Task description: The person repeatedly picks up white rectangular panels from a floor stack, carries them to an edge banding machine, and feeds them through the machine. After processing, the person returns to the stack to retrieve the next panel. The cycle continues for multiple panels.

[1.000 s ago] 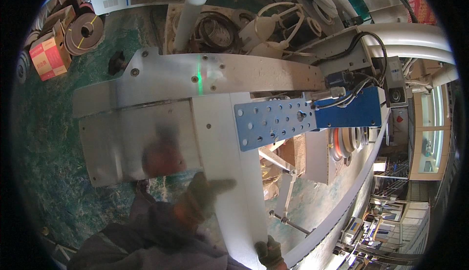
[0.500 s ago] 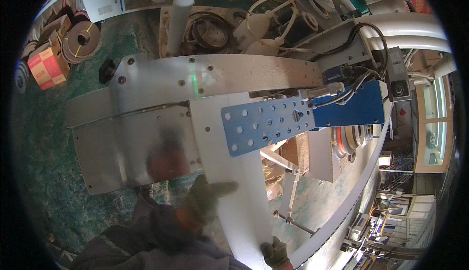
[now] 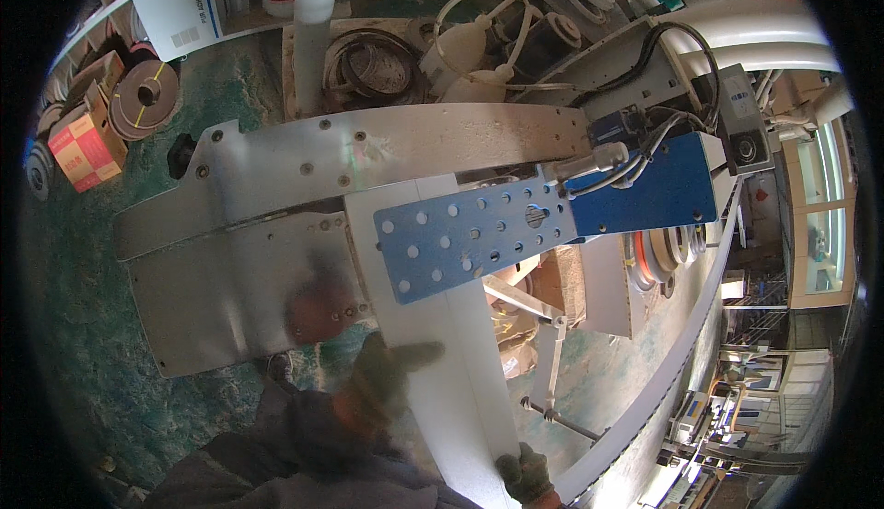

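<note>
A long white panel [image 3: 456, 362] runs from near me up to the machine, its far end passing under a blue perforated plate [image 3: 433, 244]. My left hand [image 3: 373, 385], in a greenish glove, is closed on the panel's left edge with one digit stretched across its top face; the other fingers are hidden. Lower and to the right, my right hand [image 3: 527, 474], also gloved, holds the panel's right edge, its fingers partly out of sight. Left of the panel lies the machine's shiny metal plate [image 3: 230, 279], with a curved metal guard [image 3: 387, 145] behind it.
A blue housing [image 3: 645, 187] with cables and a grey control box [image 3: 744, 127] stand at the right. A jointed metal arm [image 3: 550, 362] is beside the panel. Rolls of edge band [image 3: 143, 99] and a carton [image 3: 87, 150] lie at the far left.
The blue plate and machine appear shifted slightly left in view. My right hand appears slightly higher and further right; both hands stay on the panel.
</note>
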`<action>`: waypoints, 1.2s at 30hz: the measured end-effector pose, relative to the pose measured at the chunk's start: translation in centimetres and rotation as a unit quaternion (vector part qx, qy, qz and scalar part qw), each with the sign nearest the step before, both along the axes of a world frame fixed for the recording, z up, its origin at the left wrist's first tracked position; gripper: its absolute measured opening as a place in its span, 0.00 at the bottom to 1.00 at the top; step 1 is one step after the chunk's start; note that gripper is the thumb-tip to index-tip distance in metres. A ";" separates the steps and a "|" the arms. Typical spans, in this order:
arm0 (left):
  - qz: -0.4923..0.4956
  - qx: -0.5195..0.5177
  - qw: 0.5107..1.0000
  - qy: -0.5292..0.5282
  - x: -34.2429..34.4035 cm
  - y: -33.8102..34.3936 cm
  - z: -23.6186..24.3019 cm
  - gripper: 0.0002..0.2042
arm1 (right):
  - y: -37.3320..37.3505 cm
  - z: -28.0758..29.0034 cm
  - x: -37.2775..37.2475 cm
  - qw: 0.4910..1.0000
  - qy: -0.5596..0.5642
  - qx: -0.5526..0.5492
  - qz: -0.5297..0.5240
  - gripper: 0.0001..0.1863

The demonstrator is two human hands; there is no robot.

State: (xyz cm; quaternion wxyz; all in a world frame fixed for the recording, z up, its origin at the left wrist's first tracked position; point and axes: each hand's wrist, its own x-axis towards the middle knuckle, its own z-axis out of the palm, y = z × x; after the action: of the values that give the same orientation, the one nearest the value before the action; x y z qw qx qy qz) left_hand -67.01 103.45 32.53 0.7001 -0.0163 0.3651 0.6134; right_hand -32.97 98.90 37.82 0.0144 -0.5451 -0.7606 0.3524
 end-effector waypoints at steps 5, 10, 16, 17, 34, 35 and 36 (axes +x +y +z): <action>0.027 0.079 0.986 0.147 1.4 -0.4 -2.8 0.20 | -0.4 -1.0 2.1 0.999 -0.040 -0.023 -0.011 0.23; -0.019 -0.019 1.000 0.015 0.0 1.1 1.0 0.19 | 0.5 -0.1 0.8 0.999 -0.041 -0.007 0.006 0.24; 0.016 0.047 0.997 0.061 1.4 1.3 -0.8 0.18 | 0.7 -0.8 2.7 0.998 -0.062 0.012 0.019 0.24; 0.028 0.065 0.995 0.068 1.9 1.4 -1.6 0.18 | 0.9 -1.1 3.1 0.998 -0.057 0.017 0.027 0.23; 0.026 0.032 0.998 0.051 3.2 4.7 0.5 0.21 | 4.3 -0.1 3.9 0.997 -0.068 -0.029 -0.007 0.23; 0.029 0.030 0.997 0.058 3.3 4.7 0.5 0.21 | 4.3 -0.4 4.1 0.998 -0.055 -0.017 0.009 0.22; 0.032 0.028 0.997 0.065 3.4 4.7 0.5 0.22 | 4.3 -0.6 4.3 0.999 -0.041 -0.004 0.025 0.21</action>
State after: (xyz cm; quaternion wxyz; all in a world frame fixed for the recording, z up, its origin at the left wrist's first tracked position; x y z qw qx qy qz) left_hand -63.56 108.17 33.06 0.6550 0.0317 0.3921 0.6452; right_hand -28.66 103.17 37.18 -0.0284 -0.5400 -0.7724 0.3330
